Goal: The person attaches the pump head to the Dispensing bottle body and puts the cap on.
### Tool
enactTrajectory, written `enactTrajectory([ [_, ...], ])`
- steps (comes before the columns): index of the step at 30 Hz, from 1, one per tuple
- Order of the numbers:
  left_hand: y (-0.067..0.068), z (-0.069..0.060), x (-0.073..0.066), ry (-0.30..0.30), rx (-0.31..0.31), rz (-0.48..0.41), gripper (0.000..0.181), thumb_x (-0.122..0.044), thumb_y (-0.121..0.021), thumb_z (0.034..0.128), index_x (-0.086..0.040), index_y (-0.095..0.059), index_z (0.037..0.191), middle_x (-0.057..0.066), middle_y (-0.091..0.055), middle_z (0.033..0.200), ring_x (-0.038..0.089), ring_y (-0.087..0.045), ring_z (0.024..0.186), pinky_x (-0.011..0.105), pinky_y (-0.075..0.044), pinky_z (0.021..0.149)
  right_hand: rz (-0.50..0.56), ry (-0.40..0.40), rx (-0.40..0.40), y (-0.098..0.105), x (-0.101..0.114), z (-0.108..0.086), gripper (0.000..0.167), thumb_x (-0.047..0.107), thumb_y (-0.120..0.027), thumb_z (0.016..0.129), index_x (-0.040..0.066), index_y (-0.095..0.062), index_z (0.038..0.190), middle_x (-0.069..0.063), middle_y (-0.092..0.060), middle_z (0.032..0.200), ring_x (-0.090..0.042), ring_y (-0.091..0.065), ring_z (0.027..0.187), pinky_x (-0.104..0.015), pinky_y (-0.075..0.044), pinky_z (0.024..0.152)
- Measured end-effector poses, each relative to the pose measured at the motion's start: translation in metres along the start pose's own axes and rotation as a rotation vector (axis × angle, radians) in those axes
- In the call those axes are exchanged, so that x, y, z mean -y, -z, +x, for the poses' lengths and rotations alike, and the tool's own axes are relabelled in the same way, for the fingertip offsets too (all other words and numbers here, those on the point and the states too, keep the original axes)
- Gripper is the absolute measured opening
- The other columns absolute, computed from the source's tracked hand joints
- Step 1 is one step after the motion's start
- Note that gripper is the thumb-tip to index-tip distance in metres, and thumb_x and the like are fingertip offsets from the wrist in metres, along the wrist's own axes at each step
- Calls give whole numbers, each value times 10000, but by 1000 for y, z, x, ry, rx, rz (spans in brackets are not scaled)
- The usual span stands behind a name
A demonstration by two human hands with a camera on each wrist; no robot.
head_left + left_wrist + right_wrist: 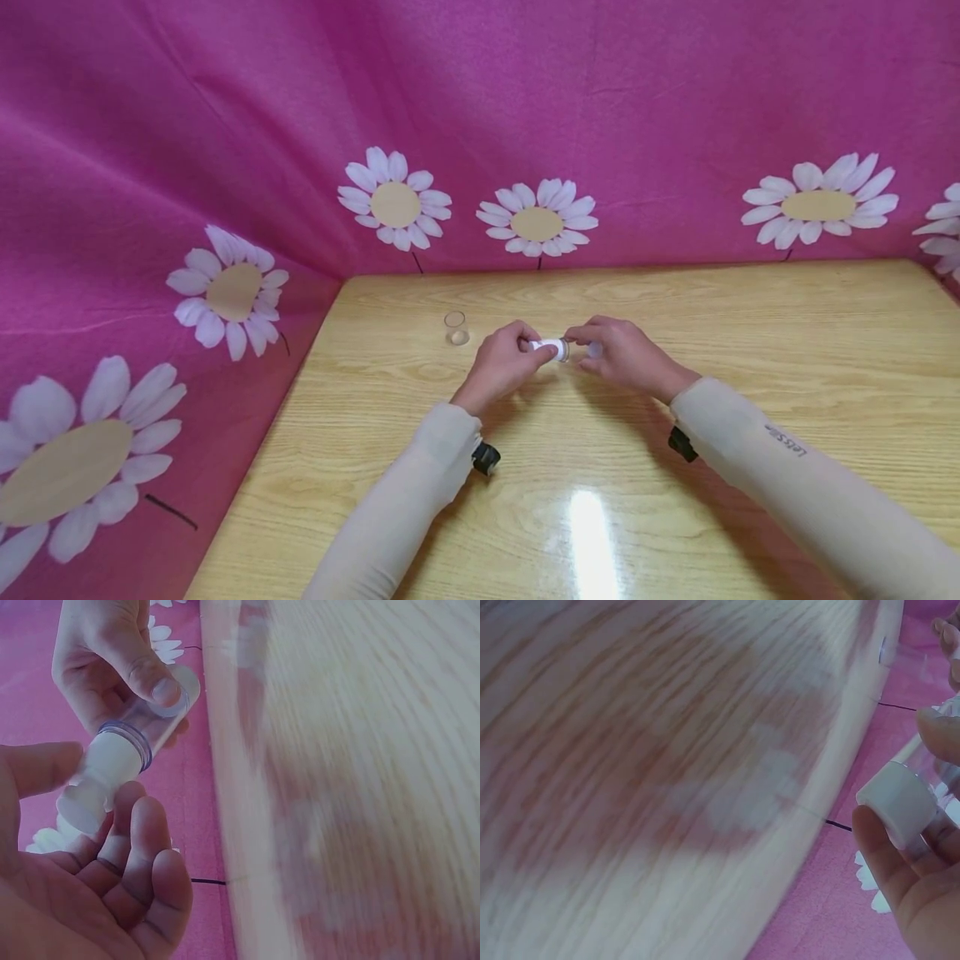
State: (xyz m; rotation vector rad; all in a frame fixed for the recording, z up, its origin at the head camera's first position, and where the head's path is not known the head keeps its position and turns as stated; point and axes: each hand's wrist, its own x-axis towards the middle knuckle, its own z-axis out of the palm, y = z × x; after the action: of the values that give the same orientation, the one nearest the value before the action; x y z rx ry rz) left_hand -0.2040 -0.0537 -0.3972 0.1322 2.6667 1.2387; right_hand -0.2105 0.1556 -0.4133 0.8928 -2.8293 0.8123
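Above the table both hands hold one small clear bottle (147,720), tilted on its side. My left hand (504,364) pinches the white top (109,761) of the bottle between thumb and fingers; this top looks like a pump head with a short spout. The right hand (618,357) grips the clear body near its white base (900,801), thumb on one side and fingers on the other. Between the hands the collar of the bottle shows as a clear ring. Whether the bottle contains anything, I cannot tell.
A small clear cup-like piece (456,330) stands on the wooden table (360,417), left of and beyond the left hand. Pink cloth (480,100) with white flowers hangs along the back and left edges of the table.
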Motion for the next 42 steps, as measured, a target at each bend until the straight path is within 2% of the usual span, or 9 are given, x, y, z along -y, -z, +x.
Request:
enactTrajectory([
  [7,1,0,4,-10,30,-5,349,-466,-685,905,-155,-614,1045,14,-629,949,159,-547,760,260,-448,634,-10,-13,6,-1,0,-1,407,91,-760,857,66,-667,1253,-146,-691,1094,-227,-646,877,-391,-545,762],
  [12,4,-2,4,40,55,-9,540,-667,-485,938,-159,-608,1073,14,-670,942,224,-620,796,301,-470,648,1,-29,15,0,2,3,408,105,-757,866,81,-666,1263,-141,-692,1104,-220,-649,893,-392,-566,775],
  [15,5,-2,3,59,61,-29,633,-721,-399,940,-148,-645,1052,20,-702,928,257,-644,822,302,-468,647,6,-41,22,-1,3,5,401,123,-755,873,98,-669,1264,-131,-693,1107,-216,-647,905,-393,-569,787],
  [23,2,0,3,104,91,-38,530,-627,-510,947,-136,-704,984,4,-743,887,170,-603,804,281,-460,634,-2,-40,46,0,4,5,414,141,-759,871,101,-665,1272,-125,-685,1123,-218,-648,935,-402,-558,803],
  [29,2,-1,2,86,78,-15,506,-609,-507,956,-143,-702,937,7,-744,873,165,-599,780,282,-448,644,-14,-35,47,1,4,6,421,142,-766,864,112,-665,1272,-117,-682,1115,-216,-641,925,-402,-555,798],
  [36,1,-2,2,71,65,-13,463,-575,-532,957,-142,-674,879,34,-750,903,155,-571,671,266,-435,574,1,-23,31,0,4,4,413,108,-758,861,79,-671,1264,-144,-688,1097,-231,-650,909,-403,-556,786],
  [42,-1,-1,1,56,46,-23,373,-542,-591,938,-173,-633,897,62,-718,924,153,-520,653,287,-433,587,-9,-28,40,1,4,3,430,132,-758,868,75,-658,1283,-153,-690,1118,-240,-664,932,-421,-565,811],
])
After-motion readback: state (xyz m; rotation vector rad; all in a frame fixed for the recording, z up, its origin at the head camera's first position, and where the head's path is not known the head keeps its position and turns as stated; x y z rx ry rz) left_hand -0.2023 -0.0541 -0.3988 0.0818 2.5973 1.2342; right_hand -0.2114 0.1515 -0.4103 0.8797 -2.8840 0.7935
